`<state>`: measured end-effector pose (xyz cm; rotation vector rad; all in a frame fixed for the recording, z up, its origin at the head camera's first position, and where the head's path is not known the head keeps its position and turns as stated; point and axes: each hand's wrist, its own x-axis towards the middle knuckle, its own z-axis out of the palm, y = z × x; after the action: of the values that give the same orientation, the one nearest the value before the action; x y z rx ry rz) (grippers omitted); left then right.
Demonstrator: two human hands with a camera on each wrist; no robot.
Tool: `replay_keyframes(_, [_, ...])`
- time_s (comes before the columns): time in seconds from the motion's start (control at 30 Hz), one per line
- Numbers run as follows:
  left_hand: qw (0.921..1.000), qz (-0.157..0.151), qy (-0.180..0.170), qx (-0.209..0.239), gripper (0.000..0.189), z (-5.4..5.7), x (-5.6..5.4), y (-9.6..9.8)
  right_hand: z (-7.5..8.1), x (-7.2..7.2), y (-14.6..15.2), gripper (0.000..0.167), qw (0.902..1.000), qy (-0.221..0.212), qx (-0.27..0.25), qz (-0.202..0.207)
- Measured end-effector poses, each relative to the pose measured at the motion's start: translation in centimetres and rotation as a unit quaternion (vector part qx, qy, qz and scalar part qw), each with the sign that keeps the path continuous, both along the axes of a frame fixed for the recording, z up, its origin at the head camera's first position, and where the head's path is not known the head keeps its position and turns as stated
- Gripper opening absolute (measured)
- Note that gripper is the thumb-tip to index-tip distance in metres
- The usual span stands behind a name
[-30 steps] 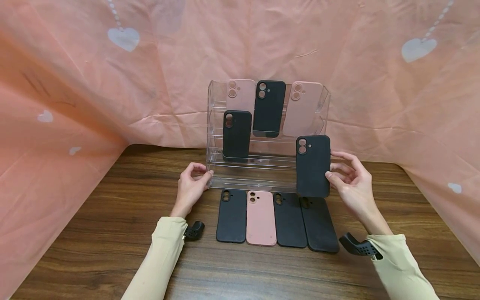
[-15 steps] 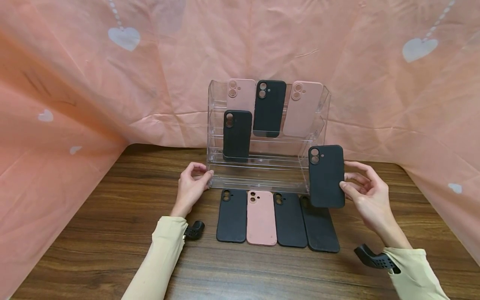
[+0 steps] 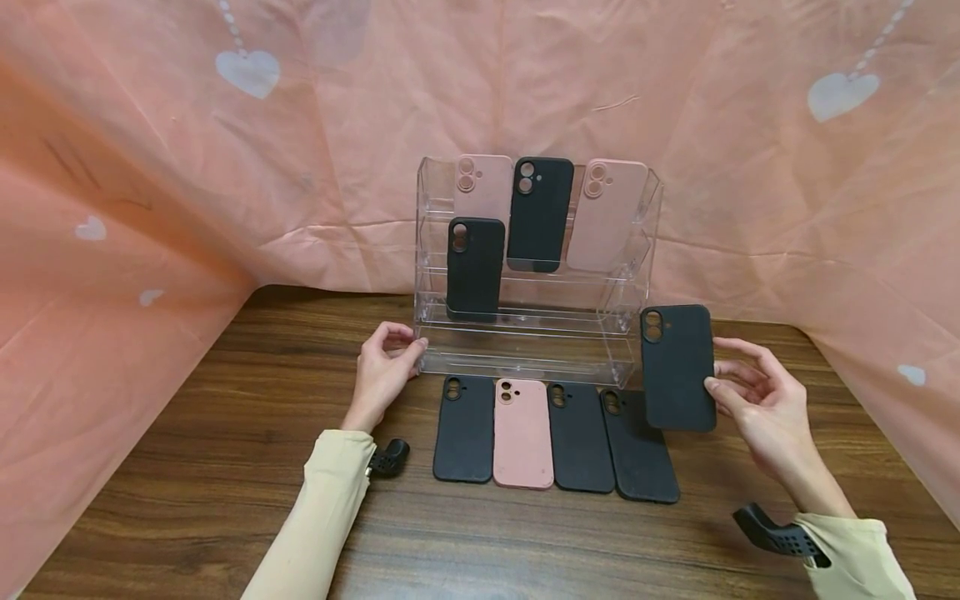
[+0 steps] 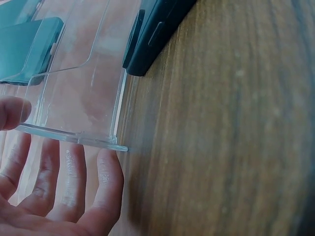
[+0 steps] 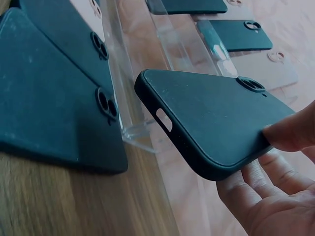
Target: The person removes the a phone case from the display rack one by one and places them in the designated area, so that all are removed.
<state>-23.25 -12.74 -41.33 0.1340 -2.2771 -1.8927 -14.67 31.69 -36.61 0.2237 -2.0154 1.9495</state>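
Note:
My right hand (image 3: 772,408) pinches a black phone case (image 3: 678,367) by its right edge, thumb on the back face and fingers behind. That case stands nearly upright in the air, just right of the clear display stand (image 3: 525,367); its camera cutout (image 5: 252,84) shows in the right wrist view. My left hand (image 3: 382,375) holds the stand's lower left side panel, with the thumb on one side and the fingers (image 4: 69,177) against the other. On the stand's upper tiers lean a black case (image 3: 540,212), pink cases (image 3: 607,217) and a lower black case (image 3: 476,267).
In front of the stand, a row of cases lies flat on the wooden table (image 3: 225,467): a black case (image 3: 463,433), a pink case (image 3: 523,437) and two more black ones. Pink cloth (image 3: 375,83) with hearts hangs behind and at both sides.
My right hand has carried the black case rightward and down, from in front of the stand's right end to beside it. The left hand stays at the stand.

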Motion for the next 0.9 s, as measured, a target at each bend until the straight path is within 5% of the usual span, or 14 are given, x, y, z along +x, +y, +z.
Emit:
replay_keyframes(0.53, [0.9999, 0.002, -0.002, -0.01, 0.026, 0.1, 0.1, 0.0, -1.5, 1.1, 2.4, 0.057, 0.9994, -0.026, 0.002, 0.023])
replay_keyframes(0.9, [1.0, -0.001, -0.002, -0.007, 0.025, 0.1, 0.1, -0.1, -2.2, 1.9, 4.3, 0.055, 0.9917, -0.083, 0.097, 0.013])
